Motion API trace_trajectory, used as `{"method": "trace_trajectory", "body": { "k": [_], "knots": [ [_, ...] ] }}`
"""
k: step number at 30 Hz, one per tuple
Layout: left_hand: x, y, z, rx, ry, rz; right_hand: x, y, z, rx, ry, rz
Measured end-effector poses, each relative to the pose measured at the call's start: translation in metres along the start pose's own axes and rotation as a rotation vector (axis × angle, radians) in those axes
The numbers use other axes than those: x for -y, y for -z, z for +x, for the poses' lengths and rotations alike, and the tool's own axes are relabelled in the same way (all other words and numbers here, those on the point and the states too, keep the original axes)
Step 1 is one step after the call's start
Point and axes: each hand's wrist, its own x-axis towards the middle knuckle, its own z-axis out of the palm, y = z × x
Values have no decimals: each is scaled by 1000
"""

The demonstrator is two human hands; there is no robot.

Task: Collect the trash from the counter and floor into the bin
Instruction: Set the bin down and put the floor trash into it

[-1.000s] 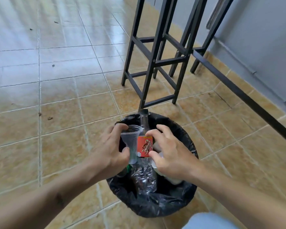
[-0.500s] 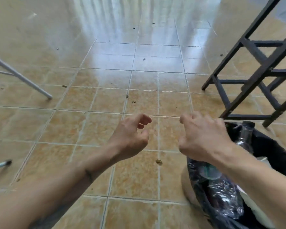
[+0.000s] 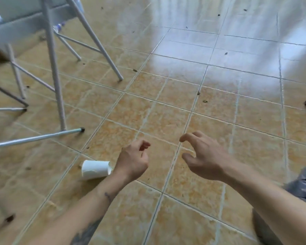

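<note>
Both your hands are empty rn: left hand point(image 3: 133, 162) loosely curled, right hand point(image 3: 202, 159) spread w/ fingers apart. White paper cup point(image 3: 95, 169) lies on its side on the tile floor point(image 3: 166, 112), just left of your left wrist, not touching. Black bin bag point(image 3: 304, 186) peeks in at right edge.

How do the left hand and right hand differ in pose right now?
The left hand is loosely curled, fingers folded toward the palm; the right hand is spread, thumb and fingers apart in a claw. The left hand is right beside the white paper cup lying on its side on the tiled floor; the right hand is further from it. Both are empty and held above the floor.
</note>
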Motion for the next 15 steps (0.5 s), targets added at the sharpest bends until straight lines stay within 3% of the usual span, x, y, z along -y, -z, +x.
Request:
{"method": "trace_trajectory", "body": {
  "k": [6, 8, 12, 15],
  "knots": [
    [109, 37, -15, -210, 170, 279, 46, -74, 46, 205, 82, 86],
    [136, 43, -24, -142, 215, 426, 53, -92, 48, 258, 74, 82],
    [173, 40, -37, 178, 300, 745, 50, -111, 44, 311, 62, 54],
    [182, 29, -39, 137, 330, 789, 41, -118, 38, 312, 50, 51]
  ]
}}
